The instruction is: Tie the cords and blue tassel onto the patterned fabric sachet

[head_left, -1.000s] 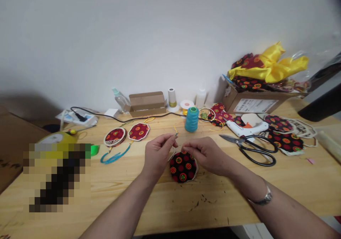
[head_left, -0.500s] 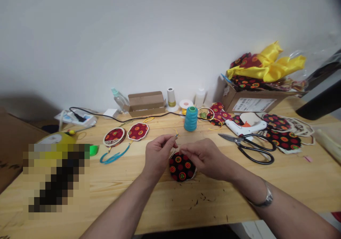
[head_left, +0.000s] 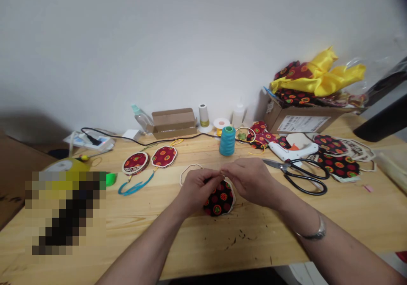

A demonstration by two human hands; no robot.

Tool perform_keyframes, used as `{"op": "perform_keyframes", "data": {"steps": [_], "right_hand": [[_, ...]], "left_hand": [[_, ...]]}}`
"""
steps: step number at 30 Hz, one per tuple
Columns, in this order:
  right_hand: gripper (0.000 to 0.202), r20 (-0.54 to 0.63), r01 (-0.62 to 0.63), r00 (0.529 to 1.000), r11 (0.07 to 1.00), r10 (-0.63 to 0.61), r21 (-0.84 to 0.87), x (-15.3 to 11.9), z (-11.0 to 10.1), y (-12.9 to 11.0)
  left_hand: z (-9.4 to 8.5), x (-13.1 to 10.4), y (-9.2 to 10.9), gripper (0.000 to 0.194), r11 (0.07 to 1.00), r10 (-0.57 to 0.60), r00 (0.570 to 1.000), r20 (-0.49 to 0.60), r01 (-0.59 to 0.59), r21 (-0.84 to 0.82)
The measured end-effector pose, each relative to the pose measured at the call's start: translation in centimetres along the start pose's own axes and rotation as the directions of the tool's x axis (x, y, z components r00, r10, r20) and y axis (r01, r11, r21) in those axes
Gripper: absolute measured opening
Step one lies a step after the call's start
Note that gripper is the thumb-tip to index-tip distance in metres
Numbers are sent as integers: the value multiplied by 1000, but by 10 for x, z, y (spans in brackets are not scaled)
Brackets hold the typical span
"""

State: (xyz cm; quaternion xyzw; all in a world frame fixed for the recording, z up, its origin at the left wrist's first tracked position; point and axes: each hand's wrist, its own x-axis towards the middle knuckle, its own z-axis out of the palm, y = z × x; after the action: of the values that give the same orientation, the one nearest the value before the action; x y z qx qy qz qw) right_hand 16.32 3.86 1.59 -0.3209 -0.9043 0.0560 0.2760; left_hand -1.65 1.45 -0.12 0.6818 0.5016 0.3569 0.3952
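Note:
My left hand and my right hand meet fingertip to fingertip over the middle of the table. Both are pinched closed; what lies between the fingertips is too small to make out. Just beneath them is a black patterned fabric piece with a pale scalloped edge, partly covered by my left hand. A thin pale scalloped frame shows behind my left hand. Beyond the hands stands a teal thread cone.
Black-handled scissors and a white glue gun lie at the right, before a cardboard box of fabric. Two red ornaments with cords lie at the left. A black cable crosses behind.
My left hand has moved right, until its fingertips meet those of my right hand. The pale scalloped frame behind it has come into view. The yellow cord end above the left fingers no longer shows.

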Motion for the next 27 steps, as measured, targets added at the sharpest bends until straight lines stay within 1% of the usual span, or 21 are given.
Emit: {"op": "perform_keyframes", "data": {"steps": [2, 3, 4, 5, 8, 11, 13, 15, 18, 20, 23, 27], "right_hand": [[20, 1, -30, 1000, 997, 30, 71, 2, -1, 3], [21, 6, -53, 999, 990, 52, 132, 3, -2, 5], [22, 16, -82, 997, 975, 80, 206, 4, -2, 7], [23, 32, -116, 993, 952, 112, 283, 5, -1, 9], [23, 101, -219, 976, 863, 194, 455, 7, 3, 13], [24, 164, -283, 959, 805, 231, 521, 9, 10, 12], [25, 205, -302, 953, 784, 225, 543, 9, 14, 10], [25, 232, -307, 950, 778, 211, 548, 9, 16, 6], [24, 242, -291, 952, 787, 184, 543, 7, 15, 0], [24, 237, -270, 958, 800, 165, 536, 7, 13, -2], [24, 220, -240, 965, 824, 144, 513, 6, 10, -5], [29, 209, -194, 972, 854, 102, 484, 4, 11, -9]], "left_hand": [[-1, -2, 3, 16, 997, -14, 997, 72, 19, -69], [-2, -2, 5, 17, 993, -23, 995, 96, 34, -114], [-3, -3, 7, 17, 985, -30, 993, 118, 49, -164], [-3, -3, 8, 16, 975, -36, 994, 107, 58, -213], [-3, -2, 7, 15, 929, -96, 995, 20, 97, -358], [-2, 1, 2, 14, 839, -189, 978, -91, 112, -533], [-3, 3, 0, 13, 803, -226, 962, -151, 97, -588], [-3, 5, 1, 16, 823, -245, 948, -202, 94, -560], [-4, 6, 6, 20, 887, -264, 925, -273, 121, -446], [-3, 5, 10, 19, 917, -259, 913, -314, 131, -377], [-2, 4, 13, 17, 939, -247, 903, -350, 133, -318], [0, 3, 11, 14, 959, -213, 901, -378, 117, -260]]}}
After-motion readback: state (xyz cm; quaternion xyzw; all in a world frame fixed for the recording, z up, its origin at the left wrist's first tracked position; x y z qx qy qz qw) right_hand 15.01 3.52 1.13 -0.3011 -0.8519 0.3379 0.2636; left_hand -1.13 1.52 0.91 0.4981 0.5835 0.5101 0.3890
